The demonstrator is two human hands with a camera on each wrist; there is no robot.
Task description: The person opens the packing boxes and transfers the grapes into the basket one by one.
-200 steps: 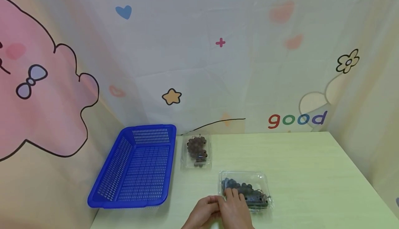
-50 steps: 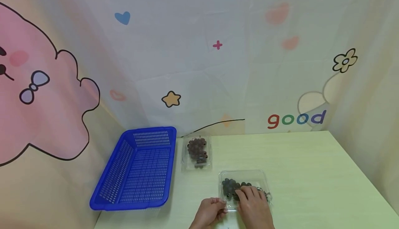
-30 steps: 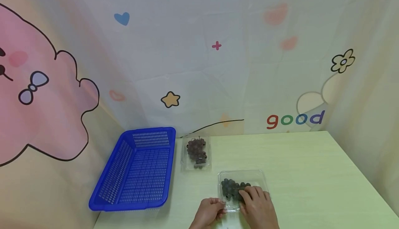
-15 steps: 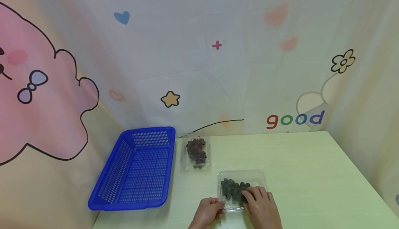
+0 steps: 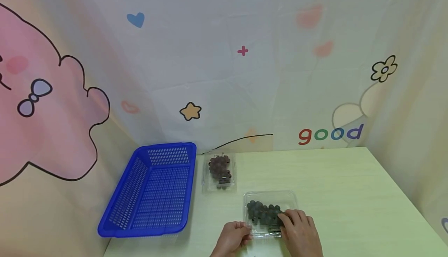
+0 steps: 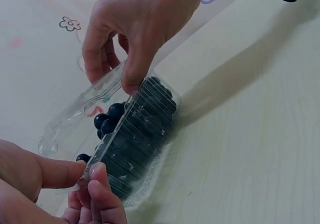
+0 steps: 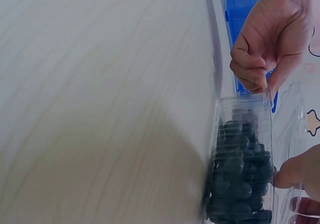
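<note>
A clear plastic clamshell box [image 5: 271, 191] with dark grapes [image 5: 257, 211] in it sits near the table's front. My left hand [image 5: 230, 238] pinches its front left corner between thumb and fingers. At the front right, my right hand [image 5: 301, 231] holds the lid, with the thumb tucked in at the rim and the fingers across the top. In the left wrist view the lid [image 6: 65, 129] stands slightly apart from the base along this edge, and grapes show through the gap. The right wrist view shows the base's side wall [image 7: 235, 101] and the grapes pressed against it.
A blue mesh basket [image 5: 190, 194] stands at the left of the table. Between it and my hands, farther back, lies a second clear box [image 5: 206, 187] holding dark reddish grapes [image 5: 219, 165]. A printed curtain [image 5: 217, 74] rises behind the table's back edge.
Both hands were together at the box's front left corner. My right hand has since slid rightward along the front edge, uncovering more grapes. My left hand keeps its pinch on the corner.
</note>
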